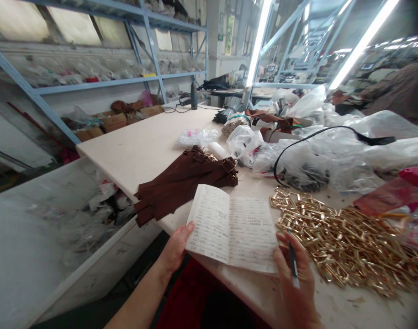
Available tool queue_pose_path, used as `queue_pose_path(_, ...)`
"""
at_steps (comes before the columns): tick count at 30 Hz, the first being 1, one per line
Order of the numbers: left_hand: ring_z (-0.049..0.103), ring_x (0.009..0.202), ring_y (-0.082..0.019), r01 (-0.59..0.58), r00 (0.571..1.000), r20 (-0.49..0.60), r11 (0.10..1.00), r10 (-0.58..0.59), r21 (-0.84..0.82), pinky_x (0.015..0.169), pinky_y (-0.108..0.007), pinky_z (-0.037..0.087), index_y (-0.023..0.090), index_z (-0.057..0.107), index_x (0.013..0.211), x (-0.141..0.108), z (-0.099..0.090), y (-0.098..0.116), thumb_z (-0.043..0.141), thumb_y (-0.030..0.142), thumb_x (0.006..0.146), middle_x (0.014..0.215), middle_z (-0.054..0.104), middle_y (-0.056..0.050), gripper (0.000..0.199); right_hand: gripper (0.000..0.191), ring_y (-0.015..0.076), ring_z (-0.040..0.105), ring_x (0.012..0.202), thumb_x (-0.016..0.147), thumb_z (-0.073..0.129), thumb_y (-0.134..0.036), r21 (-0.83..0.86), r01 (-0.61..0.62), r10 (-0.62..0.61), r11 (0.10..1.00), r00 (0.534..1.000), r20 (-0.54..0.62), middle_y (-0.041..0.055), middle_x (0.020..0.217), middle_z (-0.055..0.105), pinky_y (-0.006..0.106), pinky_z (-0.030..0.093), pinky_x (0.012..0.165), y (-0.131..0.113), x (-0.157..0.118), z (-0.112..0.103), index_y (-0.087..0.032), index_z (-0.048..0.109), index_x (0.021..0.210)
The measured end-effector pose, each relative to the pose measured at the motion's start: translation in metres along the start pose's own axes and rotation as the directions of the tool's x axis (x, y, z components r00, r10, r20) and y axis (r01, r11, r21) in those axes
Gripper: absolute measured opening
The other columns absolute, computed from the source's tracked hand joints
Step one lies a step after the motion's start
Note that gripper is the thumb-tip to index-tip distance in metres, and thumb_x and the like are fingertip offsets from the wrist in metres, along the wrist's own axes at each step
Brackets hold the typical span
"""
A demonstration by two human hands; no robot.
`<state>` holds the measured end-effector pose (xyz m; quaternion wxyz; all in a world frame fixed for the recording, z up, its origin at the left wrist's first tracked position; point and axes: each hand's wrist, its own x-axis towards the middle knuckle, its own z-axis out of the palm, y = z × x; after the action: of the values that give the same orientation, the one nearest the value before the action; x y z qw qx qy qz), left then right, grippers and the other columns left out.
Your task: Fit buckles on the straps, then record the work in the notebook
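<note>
An open notebook (248,228) with handwritten lines is held up at the table's near edge. My left hand (176,246) pinches its left page edge, thumb on top. At the lower right corner my right hand (296,269) grips the notebook, and a dark pen (293,258) lies across the fingers of that same hand. Just behind the notebook lies a stack of dark brown straps (184,180) with buckles at their far ends. A heap of gold-coloured metal buckles (346,242) spreads to the right of my right hand.
Clear plastic bags (339,151) pile up along the table's right side, with a black strap (298,137) over them. A pink bottle-like container (394,192) leans by the buckles. A large white bin (58,256) stands left of the table (133,132); blue shelving (102,84) lines the wall.
</note>
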<state>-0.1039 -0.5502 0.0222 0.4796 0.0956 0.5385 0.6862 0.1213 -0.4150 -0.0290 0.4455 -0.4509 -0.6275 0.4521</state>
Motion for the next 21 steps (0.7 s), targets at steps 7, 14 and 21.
queue_pose_path(7, 0.062, 0.095, -0.029, -0.005, 1.0, -0.008, 1.0, 0.005, 0.012, 0.08, -0.033, 0.049, 0.008, 0.067, 0.092, -0.0027, 0.0039, 0.0031, 0.063, 0.037, 0.076, 0.09, 0.071, -0.013, 0.033, 0.046, 0.019, 0.057, 0.086, 0.078, 0.057, -0.038, -0.004, -0.004, 0.004, 1.0, 1.0, 0.002, 0.0093, 0.113, 0.057, 0.033, 0.048, 0.071, -0.0004, 0.0001, -0.0009, -0.025, 0.048, 0.121)
queue_pose_path(14, 0.061, 0.096, -0.029, -0.015, 0.999, -0.033, 1.0, 0.016, 0.011, 0.077, -0.032, 0.05, 0.007, 0.066, 0.094, 0.0011, 0.0018, -0.0021, 0.062, 0.037, 0.078, 0.093, 0.07, -0.013, 0.034, 0.046, 0.0191, 0.058, 0.085, 0.078, 0.057, -0.039, -0.04, 0.028, -0.027, 0.999, 1.0, 0.004, 0.0099, 0.113, 0.058, 0.033, 0.049, 0.071, 0.0002, 0.0011, -0.0015, -0.024, 0.048, 0.12)
queue_pose_path(21, 0.062, 0.096, -0.029, -0.004, 1.0, -0.018, 1.0, 0.004, -0.016, 0.083, -0.034, 0.048, 0.008, 0.066, 0.094, -0.0014, 0.0045, -0.0001, 0.063, 0.036, 0.077, 0.092, 0.071, -0.013, 0.033, 0.045, 0.0186, 0.058, 0.084, 0.079, 0.056, -0.037, -0.037, 0.044, -0.044, 0.998, 0.999, 0.004, 0.01, 0.114, 0.057, 0.033, 0.049, 0.071, 0.0015, 0.0012, -0.002, -0.024, 0.047, 0.121)
